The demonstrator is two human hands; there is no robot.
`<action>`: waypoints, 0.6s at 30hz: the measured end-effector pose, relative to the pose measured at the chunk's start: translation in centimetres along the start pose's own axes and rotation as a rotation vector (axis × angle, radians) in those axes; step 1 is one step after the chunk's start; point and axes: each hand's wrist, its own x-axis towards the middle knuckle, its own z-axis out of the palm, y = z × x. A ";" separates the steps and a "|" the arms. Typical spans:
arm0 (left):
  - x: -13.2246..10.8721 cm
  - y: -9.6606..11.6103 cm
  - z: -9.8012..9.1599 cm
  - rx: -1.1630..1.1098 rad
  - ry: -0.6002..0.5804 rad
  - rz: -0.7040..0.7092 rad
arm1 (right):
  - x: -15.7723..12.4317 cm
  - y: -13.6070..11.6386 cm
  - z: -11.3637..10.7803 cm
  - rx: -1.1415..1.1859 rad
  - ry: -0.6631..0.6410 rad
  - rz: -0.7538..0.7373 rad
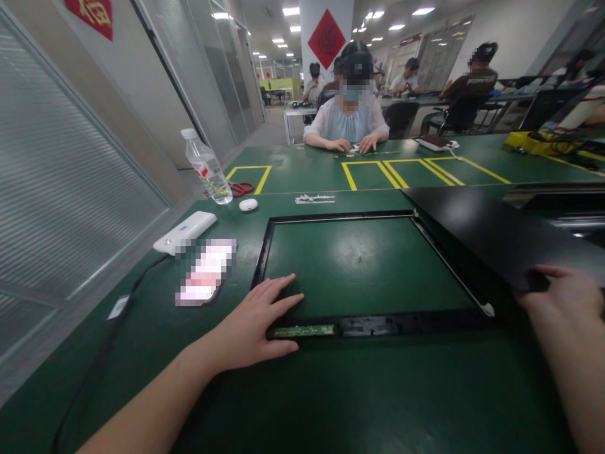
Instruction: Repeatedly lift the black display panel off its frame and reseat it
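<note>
A black rectangular frame (265,247) lies flat on the green table (359,391), with a small green circuit strip (303,330) along its near edge. My left hand (258,325) rests flat on the frame's near left corner, fingers stretched out. My right hand (564,296) grips the near corner of a black flat panel (486,227), which is tilted up over the frame's right side.
A water bottle (207,169), red scissors (242,188), a white oval object (248,204), a white power bank (185,232) with a black cable and a phone (207,272) lie at left. Small screws (314,199) lie beyond the frame. A person sits opposite; others work behind.
</note>
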 end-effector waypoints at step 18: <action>0.0 -0.1 0.0 -0.015 0.012 0.005 | -2.8 -0.8 0.4 -0.067 0.113 0.104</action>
